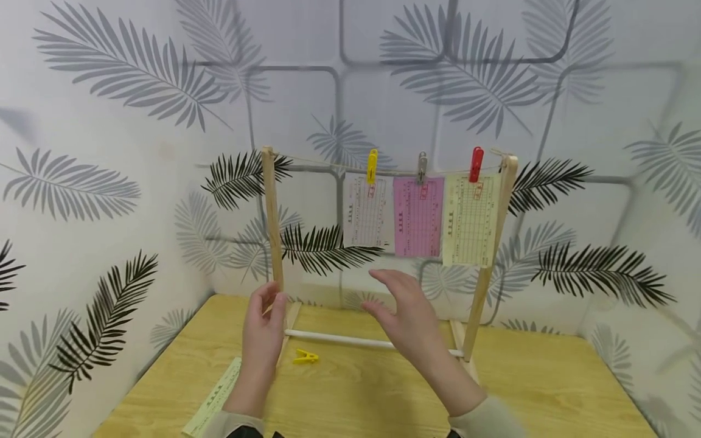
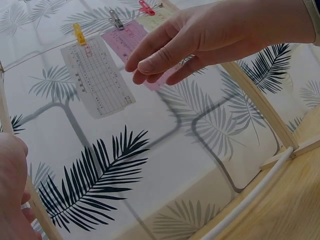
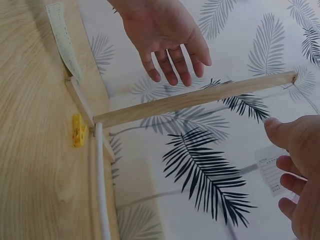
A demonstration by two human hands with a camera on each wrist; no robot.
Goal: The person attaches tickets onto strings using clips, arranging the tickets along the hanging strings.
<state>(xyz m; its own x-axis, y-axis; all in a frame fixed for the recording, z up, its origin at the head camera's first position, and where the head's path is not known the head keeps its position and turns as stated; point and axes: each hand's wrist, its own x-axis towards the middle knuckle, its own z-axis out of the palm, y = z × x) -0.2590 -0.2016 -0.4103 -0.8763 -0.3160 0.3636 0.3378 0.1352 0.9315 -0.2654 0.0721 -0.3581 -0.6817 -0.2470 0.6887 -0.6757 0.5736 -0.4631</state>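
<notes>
My left hand (image 1: 263, 331) hovers beside the left wooden post (image 1: 272, 213), fingers loosely bent and nothing in them. In the right wrist view that left hand (image 3: 162, 37) stands apart from the post. My right hand (image 1: 408, 310), also holding nothing, is raised below the hanging slips with thumb and fingers spread. From a string hang a white slip (image 1: 368, 213) on a yellow clip (image 1: 372, 165), a pink slip (image 1: 418, 219) on a grey clip (image 1: 421, 167), and a yellow slip (image 1: 468, 225) on a red clip (image 1: 476, 164).
A yellow clip (image 1: 305, 356) lies on the wooden table (image 1: 339, 401) by the frame's left foot. At left, partly behind my forearm, lies a pale green slip (image 1: 213, 398). A white rod (image 1: 339, 339) joins the frame's feet, and a leaf-patterned wall (image 1: 306, 36) stands behind.
</notes>
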